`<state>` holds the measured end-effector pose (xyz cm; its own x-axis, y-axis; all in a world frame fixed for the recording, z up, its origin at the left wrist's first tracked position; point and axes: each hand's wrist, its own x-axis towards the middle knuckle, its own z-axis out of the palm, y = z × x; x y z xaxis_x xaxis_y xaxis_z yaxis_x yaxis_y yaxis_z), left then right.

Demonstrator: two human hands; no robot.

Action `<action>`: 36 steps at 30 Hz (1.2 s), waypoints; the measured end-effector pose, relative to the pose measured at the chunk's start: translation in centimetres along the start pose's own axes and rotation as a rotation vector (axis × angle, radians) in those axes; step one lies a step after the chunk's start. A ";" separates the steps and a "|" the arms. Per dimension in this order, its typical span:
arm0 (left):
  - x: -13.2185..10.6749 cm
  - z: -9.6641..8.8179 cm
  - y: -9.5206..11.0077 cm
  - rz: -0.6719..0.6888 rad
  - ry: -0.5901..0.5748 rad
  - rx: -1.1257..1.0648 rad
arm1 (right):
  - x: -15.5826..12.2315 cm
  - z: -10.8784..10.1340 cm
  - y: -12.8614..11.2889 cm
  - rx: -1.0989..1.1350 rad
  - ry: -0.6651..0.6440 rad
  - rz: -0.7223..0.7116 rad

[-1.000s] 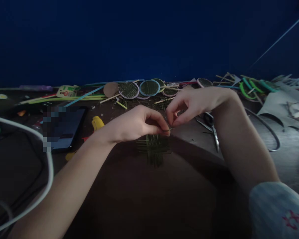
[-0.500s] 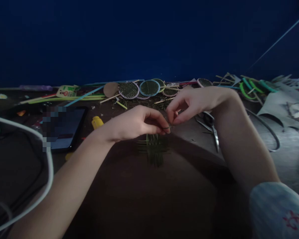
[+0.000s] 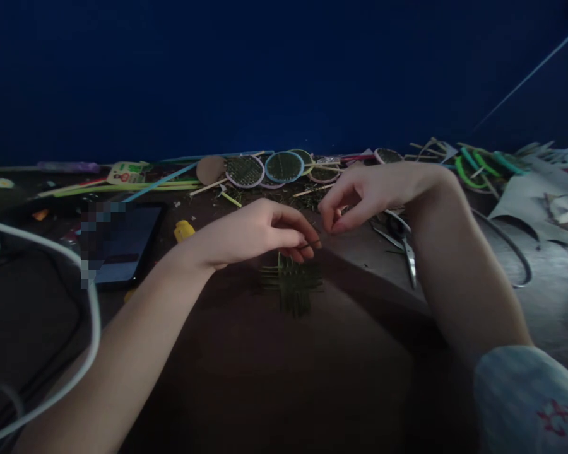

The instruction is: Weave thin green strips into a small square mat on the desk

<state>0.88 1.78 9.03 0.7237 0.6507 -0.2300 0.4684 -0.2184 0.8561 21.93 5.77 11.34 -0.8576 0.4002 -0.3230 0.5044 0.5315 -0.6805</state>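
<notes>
A small mat of woven green strips (image 3: 297,285) lies on the dark table, crossed like a lattice with loose ends sticking out. Just above its far edge, my left hand (image 3: 265,233) pinches a thin dark green strip (image 3: 311,244) between thumb and fingers. My right hand (image 3: 353,198) is a little to the right and farther back, thumb and forefinger pressed together. Whatever may be between those fingertips is too small to make out. A narrow gap separates the two hands.
Scissors (image 3: 406,246) lie beside my right forearm. A phone (image 3: 123,246) and a yellow object (image 3: 183,231) are on the left, with a white cable (image 3: 96,315) in front. Round framed woven pieces (image 3: 284,168) and plant scraps line the back. Grey sheet material (image 3: 525,202) lies right.
My hands have moved slightly apart, the right one shifting a little to the right. My left fingers have spread under the strip, and more of the woven mat shows.
</notes>
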 end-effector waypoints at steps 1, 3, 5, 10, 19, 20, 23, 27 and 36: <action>0.0 0.0 0.0 0.001 0.000 -0.006 | 0.0 0.0 -0.1 -0.005 -0.003 -0.002; 0.1 0.0 -0.1 0.003 0.003 -0.007 | 0.1 0.0 -0.2 -0.015 -0.001 -0.004; 0.2 0.1 -0.3 0.005 0.008 0.007 | 0.1 0.0 -0.3 -0.023 0.002 0.005; 0.3 0.2 -0.4 0.004 0.054 0.089 | 0.2 0.2 -0.4 -0.025 0.012 0.059; 0.8 0.0 -0.7 -0.034 0.096 0.182 | 0.4 0.6 -0.7 -0.030 0.074 0.112; 0.8 0.0 -0.7 -0.038 0.099 0.194 | 0.6 0.7 -0.8 -0.031 0.064 0.111; 0.8 0.1 -0.6 -0.049 0.114 0.216 | 1.2 0.9 -0.9 -0.028 0.039 0.091; 0.8 0.0 -0.6 -0.053 0.127 0.221 | 1.8 1.2 -1.1 -0.034 0.045 0.089; 0.7 -0.1 -0.7 -0.019 0.085 0.220 | 1.6 1.2 -0.9 -0.024 0.021 0.046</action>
<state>1.01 2.45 8.32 0.6731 0.7129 -0.1970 0.5869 -0.3528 0.7287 19.98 5.05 10.67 -0.8313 0.4398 -0.3399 0.5458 0.5302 -0.6489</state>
